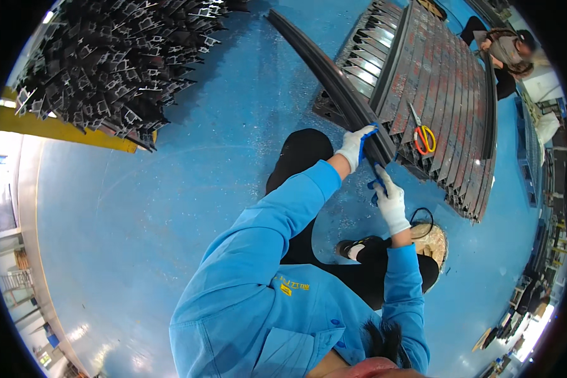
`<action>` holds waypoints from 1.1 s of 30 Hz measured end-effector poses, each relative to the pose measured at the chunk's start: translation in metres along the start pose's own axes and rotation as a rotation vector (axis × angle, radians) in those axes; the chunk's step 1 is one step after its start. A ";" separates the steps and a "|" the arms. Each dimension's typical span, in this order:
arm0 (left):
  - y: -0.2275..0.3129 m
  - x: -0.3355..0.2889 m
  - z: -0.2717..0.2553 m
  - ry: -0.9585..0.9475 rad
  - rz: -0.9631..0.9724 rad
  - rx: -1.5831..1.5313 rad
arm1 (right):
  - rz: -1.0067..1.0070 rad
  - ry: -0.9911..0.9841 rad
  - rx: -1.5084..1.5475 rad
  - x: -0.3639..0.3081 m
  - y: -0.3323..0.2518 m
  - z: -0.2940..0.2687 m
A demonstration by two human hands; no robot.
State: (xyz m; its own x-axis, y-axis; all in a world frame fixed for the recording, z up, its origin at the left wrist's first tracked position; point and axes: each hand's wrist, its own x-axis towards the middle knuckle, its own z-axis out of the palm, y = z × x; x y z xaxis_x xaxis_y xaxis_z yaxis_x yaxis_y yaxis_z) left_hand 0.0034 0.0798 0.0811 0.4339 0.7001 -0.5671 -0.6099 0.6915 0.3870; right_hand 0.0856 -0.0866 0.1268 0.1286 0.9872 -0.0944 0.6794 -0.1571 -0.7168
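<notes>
The gloved left hand (357, 145) grips the near end of a long dark profile (334, 82), fingers wrapped round it, above the blue floor (170, 189). The right hand (390, 200) pinches a blue strip (373, 165) just below it. Scissors (422, 133) lie on the stacked profiles (435, 82) beside.

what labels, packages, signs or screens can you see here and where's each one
Jacket emblem: small yellow printed mark on the back shoulder of the person's blue work jacket, low centre.
Profile markings: faint reddish print along the grey metal profiles stacked upper right, beside the orange-handled scissors.
No packages, signs or screens can be made out; the gloved left hand and right hand hold a dark profile with blue film.
</notes>
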 end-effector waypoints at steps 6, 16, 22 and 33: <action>0.021 -0.012 0.048 0.734 -0.208 0.310 | 0.033 -0.024 -0.035 -0.021 0.014 -0.009; 0.016 -0.009 0.048 0.757 -0.171 0.327 | 0.097 -0.004 0.074 -0.004 0.008 0.000; 0.012 -0.006 0.047 0.726 -0.163 0.365 | 0.033 0.090 0.030 -0.015 0.028 0.002; 0.005 0.003 0.036 0.670 -0.125 0.456 | 0.108 0.079 0.055 -0.045 0.008 -0.017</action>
State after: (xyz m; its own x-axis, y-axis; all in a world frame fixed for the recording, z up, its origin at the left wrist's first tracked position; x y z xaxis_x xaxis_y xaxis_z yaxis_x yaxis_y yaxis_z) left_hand 0.0251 0.0916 0.1074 -0.0958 0.4583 -0.8836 -0.1909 0.8628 0.4682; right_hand 0.0978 -0.1333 0.1368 0.2572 0.9589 -0.1197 0.6178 -0.2584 -0.7427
